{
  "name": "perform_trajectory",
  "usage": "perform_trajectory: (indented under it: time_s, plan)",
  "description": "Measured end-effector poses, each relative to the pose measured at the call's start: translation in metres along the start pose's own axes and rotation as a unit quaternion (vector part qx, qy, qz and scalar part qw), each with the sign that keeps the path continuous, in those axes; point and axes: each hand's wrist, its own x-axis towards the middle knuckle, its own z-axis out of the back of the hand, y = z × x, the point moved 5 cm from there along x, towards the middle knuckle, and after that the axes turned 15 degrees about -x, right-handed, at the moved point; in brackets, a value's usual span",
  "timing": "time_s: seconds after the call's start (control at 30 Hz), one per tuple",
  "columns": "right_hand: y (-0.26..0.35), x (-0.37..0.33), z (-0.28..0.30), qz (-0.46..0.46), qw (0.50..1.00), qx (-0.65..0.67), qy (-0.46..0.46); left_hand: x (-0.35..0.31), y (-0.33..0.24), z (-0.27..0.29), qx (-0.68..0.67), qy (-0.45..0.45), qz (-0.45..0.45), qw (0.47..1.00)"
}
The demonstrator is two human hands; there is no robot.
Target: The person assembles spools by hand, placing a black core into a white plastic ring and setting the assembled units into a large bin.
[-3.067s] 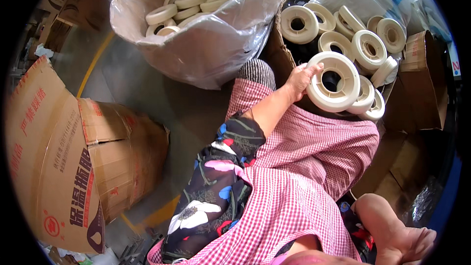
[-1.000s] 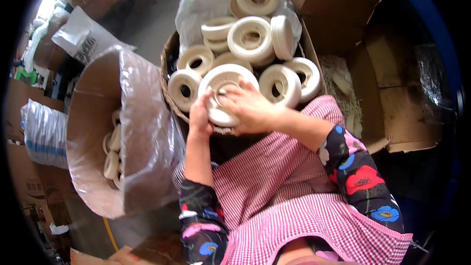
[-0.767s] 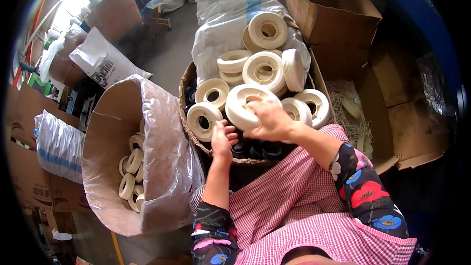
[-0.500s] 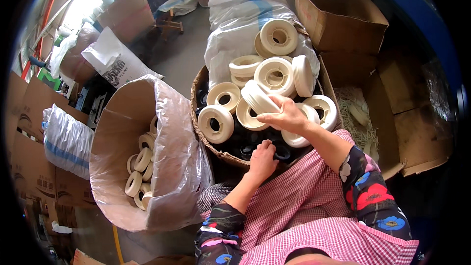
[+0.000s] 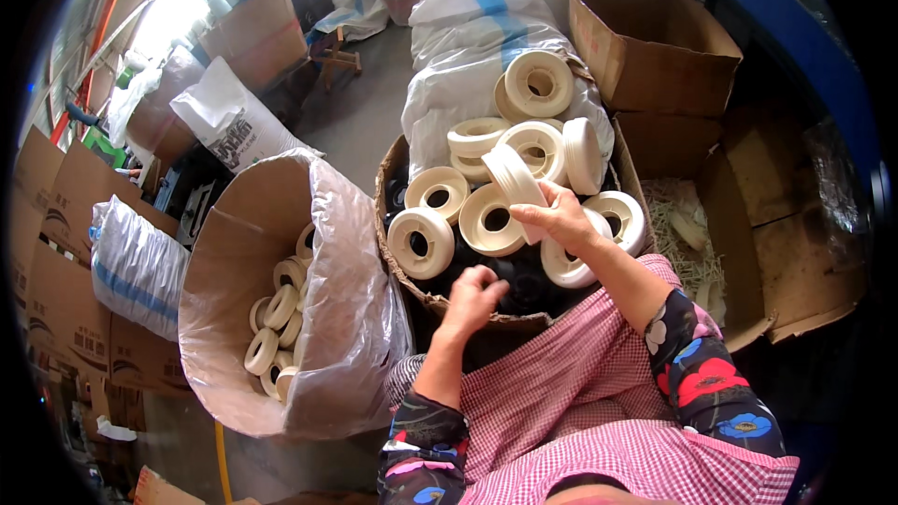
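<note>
My right hand (image 5: 564, 222) is closed on a cream plastic ring (image 5: 514, 180) with a ribbed rim, holding it tilted above the carton. Below it and to the left, my left hand (image 5: 473, 297) has its fingers curled at the dark parts; whether it grips one is hidden. Black round parts (image 5: 526, 288) lie in the open carton (image 5: 419, 295) in front of me. Several more cream rings rest over them, such as one at the left (image 5: 421, 243) and one farther back (image 5: 539, 82), which lies on a white woven sack (image 5: 440, 84).
At the left stands a large plastic-lined carton (image 5: 351, 318) with cream rings (image 5: 262, 351) inside. Open brown boxes (image 5: 655, 65) stand at the right, one with pale scraps (image 5: 687, 234). A filled white sack (image 5: 238, 122) and a blue-striped sack (image 5: 140, 266) are farther left.
My right hand has turned the held cream ring more upright. My left hand has moved left and slightly up among the black parts. The whole view has shifted a little.
</note>
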Motion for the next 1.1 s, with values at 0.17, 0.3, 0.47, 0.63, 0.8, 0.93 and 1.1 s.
perform_trajectory:
  time_s: [0.17, 0.3, 0.47, 0.63, 0.8, 0.93, 1.1]
  plan:
    - [-0.019, -0.004, -0.022, -0.070, 0.989, 0.073, 0.111, 0.011, -0.033, 0.036, -0.368, -0.089, -0.080, 0.922]
    - [-0.029, -0.013, -0.043, -0.203, 0.953, 0.143, 0.173, 0.017, -0.039, 0.028, -0.439, -0.014, -0.125, 0.889]
    - [-0.025, -0.013, -0.045, -0.156, 0.970, 0.091, 0.164, 0.014, -0.047, 0.027, -0.413, -0.038, -0.083, 0.906]
    - [-0.026, -0.011, -0.044, -0.074, 0.982, 0.025, 0.174, 0.011, -0.058, 0.025, -0.387, -0.033, -0.089, 0.917]
    - [-0.017, -0.008, -0.048, -0.009, 0.985, 0.073, 0.158, 0.010, -0.044, 0.024, -0.439, -0.033, -0.080, 0.894]
    - [-0.014, -0.009, -0.046, -0.008, 0.980, 0.075, 0.185, 0.013, -0.044, 0.024, -0.455, -0.031, -0.064, 0.888]
    - [-0.026, -0.002, -0.036, -0.026, 0.988, 0.033, 0.148, 0.017, -0.051, 0.024, -0.382, -0.016, 0.011, 0.924]
